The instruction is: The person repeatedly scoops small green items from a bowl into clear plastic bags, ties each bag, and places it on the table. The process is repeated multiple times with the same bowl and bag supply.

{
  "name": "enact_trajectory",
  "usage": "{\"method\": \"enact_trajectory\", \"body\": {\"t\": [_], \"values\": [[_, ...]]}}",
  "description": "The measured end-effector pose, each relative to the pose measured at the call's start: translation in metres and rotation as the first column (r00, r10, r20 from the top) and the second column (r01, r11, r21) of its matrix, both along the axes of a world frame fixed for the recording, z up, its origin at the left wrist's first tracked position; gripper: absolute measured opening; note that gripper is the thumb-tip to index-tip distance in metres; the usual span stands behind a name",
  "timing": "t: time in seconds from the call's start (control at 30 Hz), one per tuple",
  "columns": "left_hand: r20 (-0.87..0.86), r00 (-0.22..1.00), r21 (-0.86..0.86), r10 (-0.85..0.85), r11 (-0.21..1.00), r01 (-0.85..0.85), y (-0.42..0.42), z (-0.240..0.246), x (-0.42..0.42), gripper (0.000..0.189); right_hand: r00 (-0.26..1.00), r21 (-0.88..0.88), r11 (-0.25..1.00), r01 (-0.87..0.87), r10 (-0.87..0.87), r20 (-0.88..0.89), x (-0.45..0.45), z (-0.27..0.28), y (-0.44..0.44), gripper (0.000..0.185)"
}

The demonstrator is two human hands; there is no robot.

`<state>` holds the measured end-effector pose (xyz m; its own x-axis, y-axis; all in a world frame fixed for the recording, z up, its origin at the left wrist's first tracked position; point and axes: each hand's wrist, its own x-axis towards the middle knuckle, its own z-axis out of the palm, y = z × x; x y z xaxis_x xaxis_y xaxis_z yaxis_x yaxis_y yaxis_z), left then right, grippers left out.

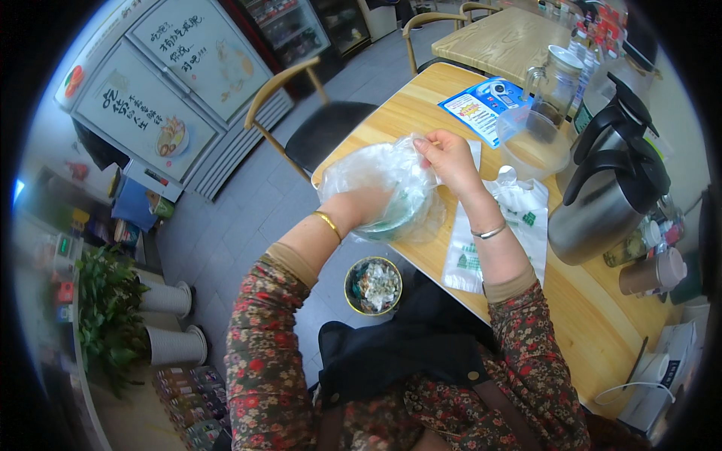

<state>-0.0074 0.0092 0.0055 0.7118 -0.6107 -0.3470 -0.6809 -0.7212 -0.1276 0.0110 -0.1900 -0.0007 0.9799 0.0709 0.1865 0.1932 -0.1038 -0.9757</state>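
Note:
My right hand (453, 159) pinches the gathered rim of a clear plastic bag (355, 163) between thumb and fingers. Inside that bag is my left hand (366, 206), blurred behind the film, so its fingers and whatever they touch cannot be made out. Something round and greenish shows through the plastic, low in the bag. The bag hangs over the corner of the wooden table (569, 259). Under my right forearm lies a flat white plastic carrier bag (466, 253) with green print. A clear plastic tub (533, 144) stands beyond my right hand.
Steel vacuum jugs (603, 208), a glass pitcher (555, 84) and a blue printed leaflet (485, 107) are on the table. A round bin (373, 286) full of waste stands on the floor. A black-seated chair (330, 132) is near the table's far edge, potted plants (110, 315) at the left.

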Motion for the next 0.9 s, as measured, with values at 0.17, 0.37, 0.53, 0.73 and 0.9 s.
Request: {"method": "enact_trajectory", "body": {"t": [0.17, 0.37, 0.53, 0.73, 0.9], "values": [[0.15, 0.989, 0.034, -0.016, 0.999, 0.011, 0.005, -0.005, -0.006, 0.021, 0.957, -0.448, 0.87, 0.205, -0.082, 0.279, -0.008, 0.008, 0.001, 0.02], [0.373, 0.9, -0.192, 0.226, 0.968, -0.163, -0.007, 0.031, -0.023, 0.014, 0.536, -0.326, 0.905, 0.273, 0.138, 0.833, -0.052, 0.05, 0.021, 0.024], [0.611, 0.766, -0.207, 0.2, 0.974, -0.09, 0.01, 0.029, -0.023, 0.024, 0.628, -0.543, 0.795, 0.269, 0.283, 0.725, -0.041, 0.037, 0.031, 0.018], [0.547, 0.78, -0.227, 0.305, 0.951, -0.212, 0.011, 0.028, -0.028, 0.062, 0.808, -0.777, 0.585, 0.233, 0.328, 0.49, -0.025, 0.035, 0.032, 0.031], [0.541, 0.763, -0.203, 0.354, 0.935, -0.29, 0.01, 0.033, -0.029, 0.072, 0.75, -0.765, 0.559, 0.32, 0.343, 0.565, -0.021, 0.02, 0.031, 0.039]]}}
